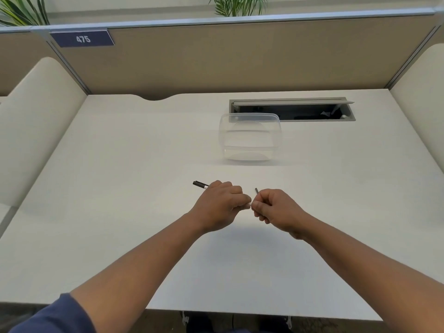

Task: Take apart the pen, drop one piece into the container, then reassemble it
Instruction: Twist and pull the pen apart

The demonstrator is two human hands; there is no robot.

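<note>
My left hand (222,204) is closed around the pen (200,184), whose dark end sticks out to the left of the fist. My right hand (272,209) is closed on the pen's other end; a short dark tip (256,190) pokes up above its fingers. The two fists touch at the fingertips, a little above the white desk (120,188). Most of the pen is hidden inside the hands, so I cannot tell whether it is in one piece. The clear plastic container (249,138) stands open and empty beyond the hands.
An open cable hatch (292,109) is set into the desk behind the container. Beige partition walls enclose the desk on three sides, with a sign reading 475 (83,39) at the upper left. The desk's front edge lies near my elbows.
</note>
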